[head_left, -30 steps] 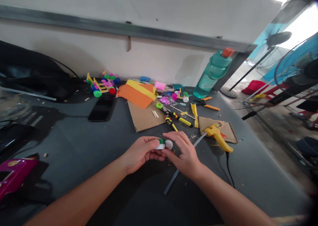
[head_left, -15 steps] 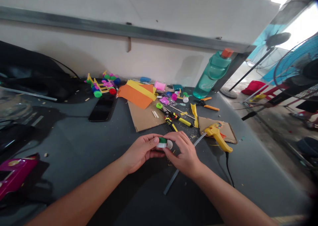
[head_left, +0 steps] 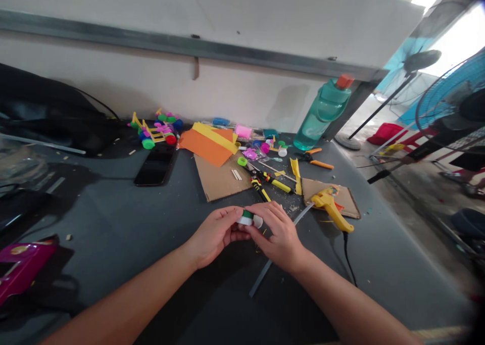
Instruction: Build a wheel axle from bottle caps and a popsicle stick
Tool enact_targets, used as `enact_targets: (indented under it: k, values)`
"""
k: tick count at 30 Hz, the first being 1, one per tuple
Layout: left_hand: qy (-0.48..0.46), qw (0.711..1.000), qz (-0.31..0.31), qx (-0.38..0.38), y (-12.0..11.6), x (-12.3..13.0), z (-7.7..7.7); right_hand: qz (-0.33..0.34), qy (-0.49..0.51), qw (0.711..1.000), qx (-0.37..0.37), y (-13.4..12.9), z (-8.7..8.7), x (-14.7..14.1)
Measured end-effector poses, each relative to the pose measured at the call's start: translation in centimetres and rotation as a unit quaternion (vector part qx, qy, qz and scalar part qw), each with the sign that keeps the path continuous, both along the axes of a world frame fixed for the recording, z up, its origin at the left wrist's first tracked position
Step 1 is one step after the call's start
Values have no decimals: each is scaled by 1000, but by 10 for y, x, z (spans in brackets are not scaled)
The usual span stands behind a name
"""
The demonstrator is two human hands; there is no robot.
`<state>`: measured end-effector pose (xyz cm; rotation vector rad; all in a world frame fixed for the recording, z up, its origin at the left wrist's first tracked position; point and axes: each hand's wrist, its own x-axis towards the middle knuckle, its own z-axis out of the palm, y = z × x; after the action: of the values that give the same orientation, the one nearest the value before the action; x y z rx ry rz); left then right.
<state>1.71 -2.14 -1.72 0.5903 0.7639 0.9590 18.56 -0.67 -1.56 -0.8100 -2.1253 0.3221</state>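
Between my two hands are small bottle caps: a green cap (head_left: 247, 214) against a white cap (head_left: 244, 220), and another white cap (head_left: 257, 221) at the right. My left hand (head_left: 217, 234) pinches the green and white pair with thumb on top and fingers curled below. My right hand (head_left: 278, 234) closes on the caps from the other side, its fingers bent over the right white cap. Fingers hide parts of the caps. Just beyond my hands lie yellow-and-black pliers (head_left: 261, 188). A yellow glue gun (head_left: 331, 208) rests right of my right hand, a glue stick in its back end.
Behind are cardboard (head_left: 215, 178), orange paper (head_left: 210, 148), a phone (head_left: 155, 165), small toy cars (head_left: 159, 130) and loose colourful caps. A teal bottle (head_left: 322, 112) stands at the back right. A magenta tool (head_left: 25, 264) lies at left; a grey strip (head_left: 261, 279) lies below my right hand.
The caps have shifted slightly left and tilted between my fingers. My right fingers have moved a little further over them. Everything else stays put.
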Motion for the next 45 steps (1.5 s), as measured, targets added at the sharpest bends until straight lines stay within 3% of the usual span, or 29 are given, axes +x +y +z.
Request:
enact_targets:
  k: [11,25,28,30,33,35,37,39,42,45]
  values:
    - [80,997,18,0,-8,12,-7,14,-8,1000,-5,-1,0,-2]
    - [34,997,43,-54,-5,13,-4,5,-5,1000,-9,-1,2,0]
    - [-10,998,19,-58,0,5,-3,-47,43,998,-11,0,16,7]
    - [-37,998,18,-53,4,0,-1,-110,142,984,-11,4,33,20]
    - [-63,995,37,-61,8,-7,0,-221,321,921,22,16,60,53]
    - [-77,994,44,-64,10,-9,1,-290,339,895,27,26,70,81]
    - [-89,993,48,-61,11,-11,0,-369,232,900,-4,33,69,107]
    - [-97,992,55,-56,11,-11,0,-448,7,892,-60,35,57,128]
    - [-111,990,63,-61,11,-12,1,-468,-281,821,-169,35,29,143]
    - [-130,987,63,-71,10,-13,4,-458,-387,765,-236,36,6,147]
